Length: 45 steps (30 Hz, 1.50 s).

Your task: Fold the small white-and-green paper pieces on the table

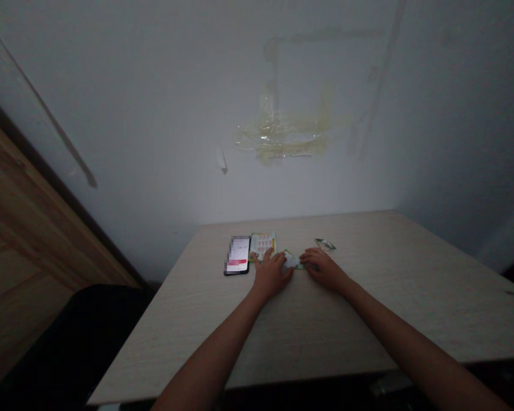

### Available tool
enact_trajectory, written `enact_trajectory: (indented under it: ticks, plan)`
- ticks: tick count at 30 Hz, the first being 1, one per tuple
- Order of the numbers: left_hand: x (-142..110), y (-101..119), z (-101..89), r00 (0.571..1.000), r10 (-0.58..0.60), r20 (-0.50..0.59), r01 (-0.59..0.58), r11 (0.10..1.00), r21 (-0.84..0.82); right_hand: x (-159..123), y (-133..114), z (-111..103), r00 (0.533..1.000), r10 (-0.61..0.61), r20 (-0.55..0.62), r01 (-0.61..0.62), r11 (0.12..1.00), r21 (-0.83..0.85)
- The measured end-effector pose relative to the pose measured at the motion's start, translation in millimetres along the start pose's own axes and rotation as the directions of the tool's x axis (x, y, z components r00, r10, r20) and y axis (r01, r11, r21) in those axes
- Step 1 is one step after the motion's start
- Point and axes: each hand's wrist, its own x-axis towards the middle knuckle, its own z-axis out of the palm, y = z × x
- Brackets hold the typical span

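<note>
Printed paper (290,260) between hands (272,274) (324,270), palms down, forearms (235,338) angled inward.

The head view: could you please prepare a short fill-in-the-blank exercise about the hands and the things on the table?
1. The phone lies to the ____ of the printed sheet.
2. The colour of the bar on its screen is ____.
3. The small paper lies between the left hand and the ____ hand.

Missing words: left; red; right.
</note>
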Motion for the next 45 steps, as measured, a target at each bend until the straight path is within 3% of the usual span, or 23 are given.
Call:
enact_trajectory:
  ticks: [15,28,35,41,45]
  plan:
    - [1.4,-1.9,0.5,0.997,0.002,0.073,0.002,0.998,-0.063,-0.7,-2.4,-0.4,0.994,-0.083,0.071,0.078,0.995,0.068]
    - [0.0,-1.4,-3.5,0.997,0.049,-0.055,-0.053,0.996,-0.070,1.2,-9.0,-0.3,0.997,-0.024,0.077,0.035,0.987,-0.154]
    - [0.1,-4.4,-3.2,0.994,0.058,-0.088,-0.066,0.994,-0.084,1.3,-7.3,-0.6,0.991,-0.049,0.121,0.066,0.988,-0.137]
    - [0.3,-6.2,-3.7,0.996,0.011,-0.085,-0.016,0.998,-0.061,-1.4,-6.2,-1.5,0.995,-0.054,0.087,0.056,0.998,-0.013]
    - [0.5,-6.9,-3.9,0.997,-0.011,-0.072,0.007,0.999,-0.051,-1.1,-1.9,-1.1,0.999,0.047,-0.005,-0.047,0.996,-0.077]
